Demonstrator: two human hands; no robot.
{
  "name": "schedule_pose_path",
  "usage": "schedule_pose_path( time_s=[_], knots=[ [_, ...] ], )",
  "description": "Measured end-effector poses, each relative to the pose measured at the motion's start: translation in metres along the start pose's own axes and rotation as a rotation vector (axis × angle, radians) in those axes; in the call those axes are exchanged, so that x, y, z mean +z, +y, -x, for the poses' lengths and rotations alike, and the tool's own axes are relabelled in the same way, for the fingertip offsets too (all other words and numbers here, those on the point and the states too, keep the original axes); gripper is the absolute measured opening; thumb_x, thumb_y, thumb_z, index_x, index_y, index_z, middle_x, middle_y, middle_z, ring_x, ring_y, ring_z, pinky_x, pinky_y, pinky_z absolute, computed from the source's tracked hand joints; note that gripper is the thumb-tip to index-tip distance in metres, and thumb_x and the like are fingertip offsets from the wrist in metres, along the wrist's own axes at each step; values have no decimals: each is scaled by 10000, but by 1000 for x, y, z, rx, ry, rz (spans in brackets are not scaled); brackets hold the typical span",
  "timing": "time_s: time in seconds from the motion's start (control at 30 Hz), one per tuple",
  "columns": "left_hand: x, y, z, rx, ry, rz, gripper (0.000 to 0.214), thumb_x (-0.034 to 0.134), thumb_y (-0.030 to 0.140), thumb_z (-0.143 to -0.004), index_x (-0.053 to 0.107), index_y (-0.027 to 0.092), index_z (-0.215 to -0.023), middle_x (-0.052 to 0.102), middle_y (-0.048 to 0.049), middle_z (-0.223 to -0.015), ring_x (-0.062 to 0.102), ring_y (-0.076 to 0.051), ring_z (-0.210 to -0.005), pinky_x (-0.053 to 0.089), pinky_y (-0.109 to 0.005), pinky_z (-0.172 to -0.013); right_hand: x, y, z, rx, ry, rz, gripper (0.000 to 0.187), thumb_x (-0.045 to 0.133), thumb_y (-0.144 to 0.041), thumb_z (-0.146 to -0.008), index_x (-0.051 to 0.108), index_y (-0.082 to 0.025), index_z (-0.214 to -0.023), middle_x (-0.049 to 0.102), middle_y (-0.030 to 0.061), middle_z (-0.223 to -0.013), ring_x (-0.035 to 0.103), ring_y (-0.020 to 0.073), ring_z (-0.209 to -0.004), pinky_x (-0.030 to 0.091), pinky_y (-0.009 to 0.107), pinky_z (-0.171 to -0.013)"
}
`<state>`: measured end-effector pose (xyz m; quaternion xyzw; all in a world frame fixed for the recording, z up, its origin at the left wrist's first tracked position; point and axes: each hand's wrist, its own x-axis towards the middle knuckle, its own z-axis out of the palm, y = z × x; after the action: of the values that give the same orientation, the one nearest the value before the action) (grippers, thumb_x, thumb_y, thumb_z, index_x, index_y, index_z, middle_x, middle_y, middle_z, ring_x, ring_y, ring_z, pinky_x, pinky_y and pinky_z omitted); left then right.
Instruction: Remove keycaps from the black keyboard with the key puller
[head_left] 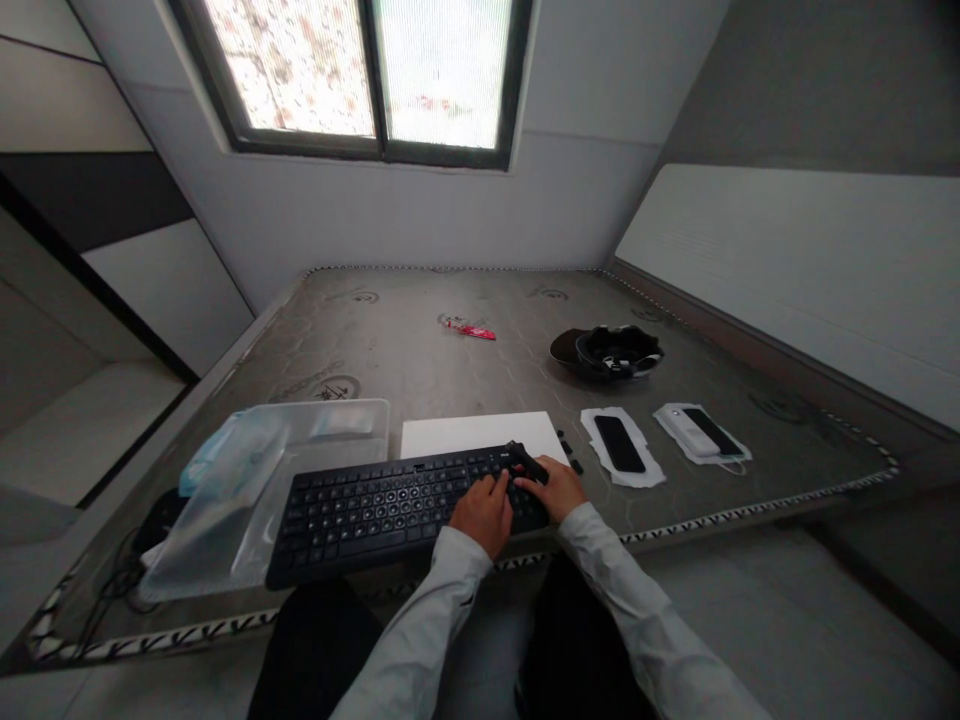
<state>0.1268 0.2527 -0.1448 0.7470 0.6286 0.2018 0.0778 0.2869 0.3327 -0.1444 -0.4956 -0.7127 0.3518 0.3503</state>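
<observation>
A black computer keyboard lies at a slant along the front edge of the mattress, its left end over a clear plastic tray. My left hand rests on the right part of the keyboard, fingers curled together with the tips down at the keys. Anything between those fingertips is hidden. Close beside it, my right hand grips a short black stick-like tool, held low above the number pad. Its exact kind is too small to make out. Under the keyboard's far edge shows a white sheet or board, with small black pieces at its right.
The clear tray holds crumpled plastic and blue wrapping. Black cables trail at the left corner. Two phone-like devices lie on white cloths at right. A dark cap and a red wrapper lie farther back.
</observation>
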Motion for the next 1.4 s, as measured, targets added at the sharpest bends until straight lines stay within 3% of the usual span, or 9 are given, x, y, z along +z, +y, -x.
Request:
schedule_pose_path(
  time_s=[0.1, 0.17, 0.27, 0.33, 0.5, 0.63, 0.77, 1.4],
  knots=[
    [-1, 0, 0, 8, -9, -10, 454, 372, 230, -898, 418, 177, -1347, 587, -68, -1024, 556, -181, -934, 499, -292, -829, -8, 1, 1, 38, 59, -5, 253, 731, -416, -629, 722, -247, -817, 698, 26, -818, 625, 233, -771, 434, 348, -761],
    [-1, 0, -1, 15, -11, -17, 447, 367, 237, -905, 424, 180, -1344, 587, -67, -1024, 555, -179, -935, 499, -291, -832, -22, 10, -2, 90, 171, 9, 269, 706, -431, -660, 715, -238, -848, 705, 35, -838, 628, 234, -784, 431, 348, -760],
    [0, 0, -1, 12, -3, -28, 442, 369, 237, -910, 430, 176, -1343, 586, -65, -1016, 554, -179, -939, 496, -299, -846, -52, 41, -13, 169, 377, 78, 289, 718, -428, -646, 713, -222, -848, 704, 56, -820, 619, 236, -771, 427, 343, -728],
    [0, 1, -2, 7, 0, -39, 442, 373, 229, -910, 435, 171, -1343, 586, -66, -1013, 556, -182, -943, 496, -301, -845, -70, 67, -24, 213, 429, 161, 253, 735, -400, -634, 717, -218, -809, 696, 54, -761, 607, 223, -715, 420, 331, -690],
    [3, 0, -5, 17, 1, -82, 438, 394, 214, -908, 443, 174, -1341, 599, -64, -982, 578, -175, -899, 503, -290, -803, -91, 115, -49, 238, 262, 396, 191, 779, -318, -597, 723, -225, -754, 686, 41, -733, 595, 192, -672, 407, 285, -627],
    [8, -4, -7, 61, 58, -139, 427, 415, 216, -906, 458, 172, -1328, 608, -61, -969, 584, -169, -863, 507, -280, -771, -85, 125, -72, 302, 56, 613, 256, 756, -305, -655, 714, -264, -904, 698, 40, -974, 608, 213, -904, 427, 269, -731],
    [13, -6, -6, 100, 89, -179, 430, 417, 223, -908, 450, 160, -1332, 604, -59, -950, 585, -168, -846, 508, -277, -748, -76, 128, -92, 282, -131, 782, 296, 677, -348, -764, 673, -272, -1050, 663, 58, -1105, 587, 230, -988, 428, 288, -801],
    [13, -6, -5, 135, 133, -243, 446, 409, 207, -908, 420, 156, -1351, 596, -43, -892, 579, -164, -796, 502, -287, -731, -56, 151, -116, 280, -183, 745, 305, 718, -358, -693, 714, -306, -994, 685, 42, -1052, 606, 252, -957, 445, 315, -772]
  ],
)
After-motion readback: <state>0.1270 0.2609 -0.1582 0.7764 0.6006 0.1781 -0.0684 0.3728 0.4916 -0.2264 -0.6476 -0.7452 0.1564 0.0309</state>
